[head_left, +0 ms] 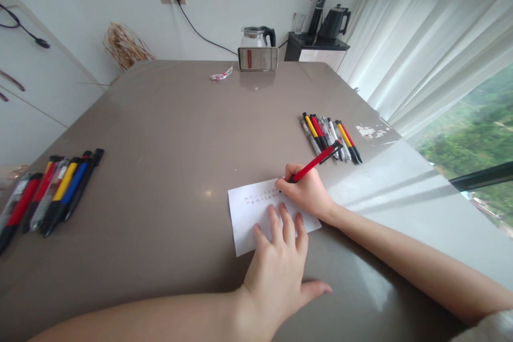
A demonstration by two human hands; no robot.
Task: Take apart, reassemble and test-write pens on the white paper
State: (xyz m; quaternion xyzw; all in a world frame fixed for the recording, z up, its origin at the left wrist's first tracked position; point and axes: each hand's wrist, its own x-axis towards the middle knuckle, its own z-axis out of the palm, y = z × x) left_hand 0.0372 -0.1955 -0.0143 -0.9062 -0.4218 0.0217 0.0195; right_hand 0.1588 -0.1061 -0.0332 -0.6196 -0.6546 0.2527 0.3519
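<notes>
Our right hand (pixel 308 192) pinches pen (pixel 316 161) near paper (pixel 242 219)'s far edge; left hand (pixel 276 270), fingers spread, steadies near edge. We'd stroke lightly.

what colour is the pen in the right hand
The pen is mostly red, in the head view.

Left hand (pixel 277 264) lies spread, right hand (pixel 308 192) curled.

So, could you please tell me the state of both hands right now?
Left hand: open, resting on the white paper.
Right hand: closed, holding the red pen.
</notes>
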